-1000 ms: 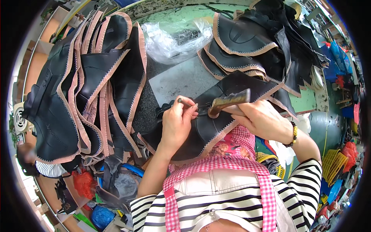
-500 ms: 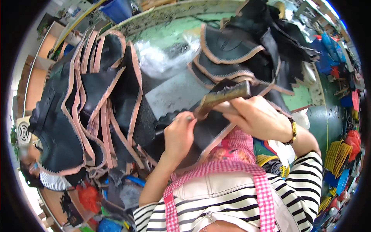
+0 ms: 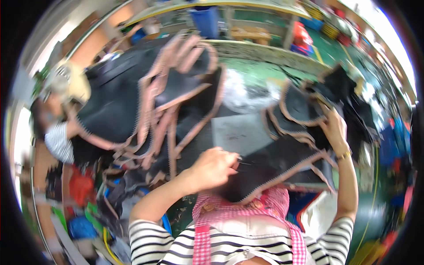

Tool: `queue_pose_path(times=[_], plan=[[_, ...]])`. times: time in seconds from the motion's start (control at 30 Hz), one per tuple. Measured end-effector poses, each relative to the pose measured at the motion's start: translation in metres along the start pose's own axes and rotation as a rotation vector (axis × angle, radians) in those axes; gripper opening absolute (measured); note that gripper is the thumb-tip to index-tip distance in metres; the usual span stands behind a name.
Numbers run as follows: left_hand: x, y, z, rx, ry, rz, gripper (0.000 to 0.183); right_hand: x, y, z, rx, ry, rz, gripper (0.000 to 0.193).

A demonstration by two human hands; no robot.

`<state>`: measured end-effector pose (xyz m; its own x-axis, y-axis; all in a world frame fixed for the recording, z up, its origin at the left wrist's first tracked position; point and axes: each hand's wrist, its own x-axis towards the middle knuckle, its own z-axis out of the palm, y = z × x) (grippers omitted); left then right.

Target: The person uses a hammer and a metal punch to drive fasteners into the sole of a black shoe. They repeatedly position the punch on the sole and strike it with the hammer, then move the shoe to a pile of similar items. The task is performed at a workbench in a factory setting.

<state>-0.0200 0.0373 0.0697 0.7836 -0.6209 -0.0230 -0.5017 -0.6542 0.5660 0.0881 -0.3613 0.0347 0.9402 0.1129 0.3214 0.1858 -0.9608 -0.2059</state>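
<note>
My left hand (image 3: 214, 170) is closed, knuckles up, over the near left part of a black leather piece (image 3: 269, 165) with a pink zigzag edge. A small bright tip of a thin metal tool (image 3: 239, 158) shows at its fingers; the rest is hidden in the fist. My right hand (image 3: 334, 128) is stretched to the far right, beside a stack of black pieces with pink edges (image 3: 302, 106). Its fingers are closed around a brownish hammer (image 3: 324, 106), which is blurred and partly covered by the hand.
A grey board (image 3: 238, 132) lies mid-table, with clear plastic film (image 3: 247, 92) behind it. Large black pieces with pink edging (image 3: 115, 106) are heaped at the left. Dark scraps (image 3: 342, 88) lie far right. Another person in a striped sleeve (image 3: 59, 142) is at the far left.
My right hand has moved with the hammer away from my left hand, to the far right by the stack. My view has turned, so the table appears shifted right.
</note>
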Motion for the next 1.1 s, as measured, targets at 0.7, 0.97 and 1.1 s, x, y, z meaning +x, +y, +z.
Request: queue_pose_path(times=[0.7,0.97,1.1], plan=[[-0.090,-0.179,-0.329,0.333,0.584,-0.590,0.023,-0.075,-0.131,-0.034,0.413,-0.072,-0.196,0.032],[-0.092,-0.186,-0.339,0.232,0.655,-0.521,0.014,-0.118,-0.179,0.024,0.365,-0.391,-0.716,0.028],[-0.104,-0.187,-0.347,0.435,0.601,-0.552,0.027,-0.106,-0.182,0.005,0.587,-0.580,-0.537,0.053]])
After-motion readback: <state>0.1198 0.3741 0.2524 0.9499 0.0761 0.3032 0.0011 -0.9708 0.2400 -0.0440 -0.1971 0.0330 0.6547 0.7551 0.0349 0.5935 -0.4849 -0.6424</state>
